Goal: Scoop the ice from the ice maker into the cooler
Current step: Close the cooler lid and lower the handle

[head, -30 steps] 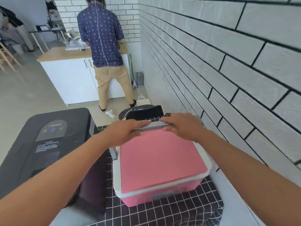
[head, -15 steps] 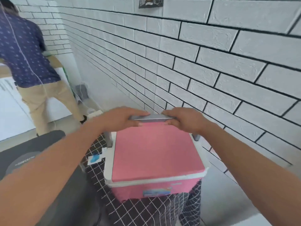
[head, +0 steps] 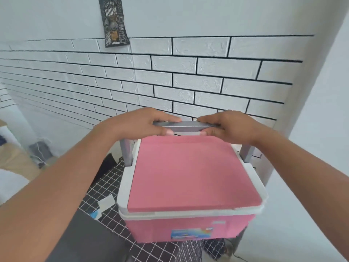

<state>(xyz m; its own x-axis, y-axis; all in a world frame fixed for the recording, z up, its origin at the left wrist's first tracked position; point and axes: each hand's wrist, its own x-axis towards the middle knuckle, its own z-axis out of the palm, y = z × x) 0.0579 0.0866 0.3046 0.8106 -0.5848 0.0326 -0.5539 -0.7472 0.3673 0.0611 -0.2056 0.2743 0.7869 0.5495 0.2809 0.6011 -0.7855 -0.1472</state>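
Both your hands, left hand (head: 143, 122) and right hand (head: 229, 126), are curled shut on the grey handle (head: 186, 126) of the pink cooler (head: 190, 178), whose bar runs left-right across you, lid closed, on the checked surface (head: 113, 188)

My left grip (head: 143, 121) and my right grip (head: 229, 125) are both bare, with no glove, ring, watch or band on either. My forearms are bare too, running in from about 8 o'clock and 4 o'clock with no sleeve or cuff anywhere along them up to the frame edge. My thumbnails are short, pale and plain, without any polish on them.
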